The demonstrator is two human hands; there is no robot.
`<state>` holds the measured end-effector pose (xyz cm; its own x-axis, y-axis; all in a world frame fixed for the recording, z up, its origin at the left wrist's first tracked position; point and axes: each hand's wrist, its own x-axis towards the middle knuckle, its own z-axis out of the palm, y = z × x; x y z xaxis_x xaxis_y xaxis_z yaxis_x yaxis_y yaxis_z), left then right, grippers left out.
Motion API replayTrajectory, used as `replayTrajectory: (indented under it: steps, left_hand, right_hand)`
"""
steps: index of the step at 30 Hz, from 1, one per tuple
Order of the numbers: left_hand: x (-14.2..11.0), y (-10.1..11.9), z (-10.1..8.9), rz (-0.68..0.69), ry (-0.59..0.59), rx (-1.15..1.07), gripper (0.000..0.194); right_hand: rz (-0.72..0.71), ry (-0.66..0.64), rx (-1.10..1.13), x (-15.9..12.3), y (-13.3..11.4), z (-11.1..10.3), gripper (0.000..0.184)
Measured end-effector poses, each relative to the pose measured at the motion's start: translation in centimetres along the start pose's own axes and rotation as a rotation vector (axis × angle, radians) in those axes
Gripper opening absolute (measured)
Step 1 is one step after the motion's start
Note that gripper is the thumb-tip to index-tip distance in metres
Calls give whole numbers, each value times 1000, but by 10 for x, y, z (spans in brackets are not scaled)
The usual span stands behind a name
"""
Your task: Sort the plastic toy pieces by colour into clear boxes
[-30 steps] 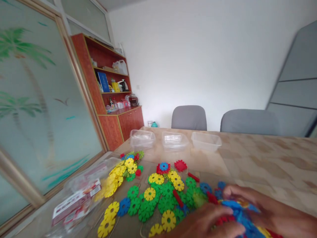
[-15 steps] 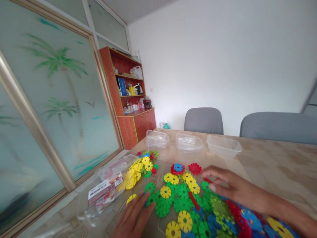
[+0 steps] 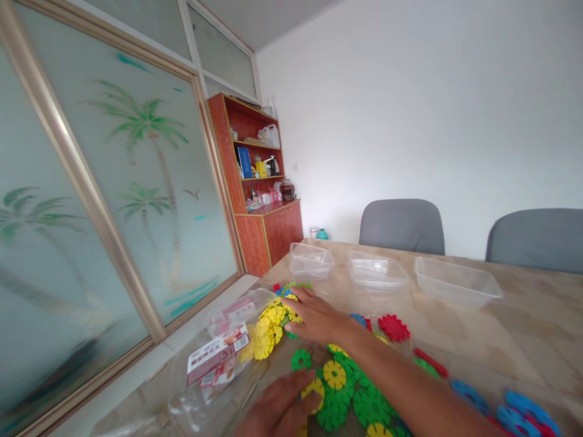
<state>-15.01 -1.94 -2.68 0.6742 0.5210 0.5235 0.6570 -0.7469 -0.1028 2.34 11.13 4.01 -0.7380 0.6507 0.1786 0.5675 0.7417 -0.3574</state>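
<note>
My right hand (image 3: 316, 318) reaches across to the far-left pile of yellow notched discs (image 3: 268, 331), its fingers apart and touching the pile's right side. Low in the view, my left hand (image 3: 280, 403) is slightly blurred. Its fingers are stretched out beside a yellow disc (image 3: 317, 393), and whether they touch it I cannot tell. Green discs (image 3: 334, 409) lie just right of that hand, with another yellow disc (image 3: 334, 374) on top. My right forearm covers much of the central heap.
Three clear plastic tubs, left (image 3: 312, 260), middle (image 3: 378, 271) and right (image 3: 458, 281), stand along the far side. A clear plastic bag (image 3: 186, 413) with a printed box (image 3: 216, 352) lies at left. A red disc (image 3: 393, 328) and blue discs (image 3: 523, 413) sit at right.
My right hand has moved left from the red strip beside the heap to the yellow pile. My left hand has shifted slightly right and down in view. The view has turned left.
</note>
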Motion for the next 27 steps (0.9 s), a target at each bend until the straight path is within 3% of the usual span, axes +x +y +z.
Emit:
replayTrajectory:
  steps: [1, 5, 8, 10, 12, 15, 22, 27]
  left_hand:
    - [5, -9, -12, -2, 31, 26, 40]
    - [13, -58, -50, -287, -21, 246, 50]
    - [3, -89, -52, -519, -210, 282, 73]
    - [-6, -101, -47, -604, -352, 214, 81]
    - [-13, -105, -44, -619, -401, 152, 82]
    - [-12, -104, -48, -605, -356, 96, 74]
    - [-1, -96, -71, -683, -291, -38, 53]
    - [-5, -95, -74, -634, -282, -60, 49]
  right_hand:
    - [-10, -10, -11, 2, 0, 3, 56]
    - [-46, -35, -68, -4, 9, 11, 52]
    - [-63, -12, -122, -17, 17, 9, 38]
    - [-71, 4, -153, -25, 20, 5, 26]
    - [-75, 35, -176, -28, 18, 0, 20]
    - [-115, 83, -188, -22, 8, -3, 18]
    - [-278, 94, -176, 15, -27, 23, 26]
    - [-287, 72, -215, 5, -24, 27, 27]
